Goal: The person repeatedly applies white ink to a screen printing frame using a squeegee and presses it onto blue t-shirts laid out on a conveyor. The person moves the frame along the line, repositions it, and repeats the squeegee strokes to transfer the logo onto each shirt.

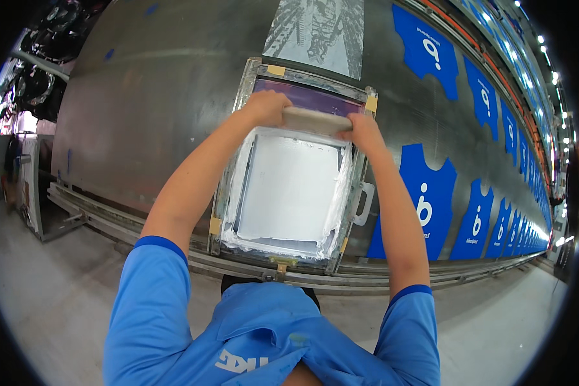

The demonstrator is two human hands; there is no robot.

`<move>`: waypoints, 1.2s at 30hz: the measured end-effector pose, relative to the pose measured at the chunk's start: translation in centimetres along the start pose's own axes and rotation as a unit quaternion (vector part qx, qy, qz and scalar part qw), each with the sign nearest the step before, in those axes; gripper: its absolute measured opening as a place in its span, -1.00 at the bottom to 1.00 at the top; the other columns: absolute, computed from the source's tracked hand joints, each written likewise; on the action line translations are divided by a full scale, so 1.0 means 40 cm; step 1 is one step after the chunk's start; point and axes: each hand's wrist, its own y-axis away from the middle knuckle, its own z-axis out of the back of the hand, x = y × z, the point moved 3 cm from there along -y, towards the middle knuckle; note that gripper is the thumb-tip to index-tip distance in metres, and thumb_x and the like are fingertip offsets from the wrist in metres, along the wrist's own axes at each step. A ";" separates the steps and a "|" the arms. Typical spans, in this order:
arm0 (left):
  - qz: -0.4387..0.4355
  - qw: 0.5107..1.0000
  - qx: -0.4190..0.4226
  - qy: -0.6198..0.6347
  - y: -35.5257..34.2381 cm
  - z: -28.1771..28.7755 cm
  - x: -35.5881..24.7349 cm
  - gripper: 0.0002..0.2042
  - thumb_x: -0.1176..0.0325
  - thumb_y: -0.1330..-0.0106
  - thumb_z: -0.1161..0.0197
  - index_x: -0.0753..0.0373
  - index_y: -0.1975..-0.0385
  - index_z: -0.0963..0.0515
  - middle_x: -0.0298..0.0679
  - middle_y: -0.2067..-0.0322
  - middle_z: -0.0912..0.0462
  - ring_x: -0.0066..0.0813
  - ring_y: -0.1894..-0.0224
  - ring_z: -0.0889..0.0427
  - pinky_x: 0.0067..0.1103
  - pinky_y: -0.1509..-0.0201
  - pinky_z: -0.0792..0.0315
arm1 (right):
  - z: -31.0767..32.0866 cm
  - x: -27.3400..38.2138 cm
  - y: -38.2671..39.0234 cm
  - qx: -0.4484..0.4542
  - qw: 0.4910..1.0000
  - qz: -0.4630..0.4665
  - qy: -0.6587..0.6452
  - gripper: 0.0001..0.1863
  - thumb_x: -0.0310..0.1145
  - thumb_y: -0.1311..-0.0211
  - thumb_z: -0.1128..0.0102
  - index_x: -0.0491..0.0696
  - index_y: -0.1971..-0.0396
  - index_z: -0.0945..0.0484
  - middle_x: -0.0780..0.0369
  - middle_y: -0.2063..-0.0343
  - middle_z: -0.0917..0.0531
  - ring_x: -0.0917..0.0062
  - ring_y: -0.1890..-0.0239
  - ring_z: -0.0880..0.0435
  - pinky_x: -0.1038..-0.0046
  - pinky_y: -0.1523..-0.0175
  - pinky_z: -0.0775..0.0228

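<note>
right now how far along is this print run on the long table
Done, by the look of it: blue shirt pieces to the right already carry a white mark. In hand: the left hand and right hand grip a wooden squeegee at the far end of the screen frame, whose mesh is coated in white ink. Left: the bare grey table on the left holds no pieces.

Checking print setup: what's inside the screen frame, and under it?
Inside the screen frame: white ink spread across the mesh, squeegee at the far end, gripped by left hand and right hand. Whatever lies underneath is covered.
</note>
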 end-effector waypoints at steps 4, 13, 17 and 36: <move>0.005 1.000 -0.002 -0.012 0.132 -0.047 -0.055 -0.69 0.17 -0.02 -0.49 -0.06 0.19 -0.72 -0.21 0.29 -0.75 -0.17 0.15 -0.71 -0.27 0.08 -0.54 | -0.063 0.017 0.124 -0.033 0.999 0.028 -0.004 -0.60 -0.19 0.09 -0.55 -0.17 0.37 -0.61 -0.01 0.38 -0.68 0.05 0.21 -0.66 0.12 0.09 -0.46; 0.004 0.999 -0.041 -0.023 0.586 -0.284 -0.185 -0.85 0.37 -0.06 -0.35 -0.02 0.36 -0.69 -0.37 0.43 -0.71 -0.23 0.27 -0.69 -0.27 0.25 -0.48 | -0.239 0.169 0.595 -0.103 0.993 0.050 -0.037 -0.72 -0.54 0.12 -0.47 -0.10 0.36 -0.57 0.14 0.38 -0.65 0.17 0.18 -0.57 0.19 0.11 -0.45; 0.010 0.995 -0.091 -0.037 0.757 -0.343 -0.233 -0.66 0.50 0.02 -0.34 0.01 0.19 -0.69 -0.41 0.27 -0.73 -0.34 0.11 -0.66 -0.34 0.06 -0.45 | -0.294 0.223 0.742 -0.127 0.984 0.104 -0.067 -0.60 -0.68 0.24 -0.38 -0.14 0.26 -0.59 0.15 0.28 -0.63 0.18 0.11 -0.56 0.24 0.02 -0.48; 0.027 0.999 0.026 0.014 0.020 0.040 -0.010 -0.52 0.17 0.14 -0.61 0.04 0.11 -0.73 -0.16 0.20 -0.76 -0.15 0.11 -0.72 -0.32 0.00 -0.56 | 0.039 0.013 -0.006 0.014 1.000 0.006 -0.014 -0.51 -0.27 0.31 -0.66 -0.22 0.34 -0.69 0.00 0.39 -0.71 0.14 0.25 -0.70 0.23 0.08 -0.51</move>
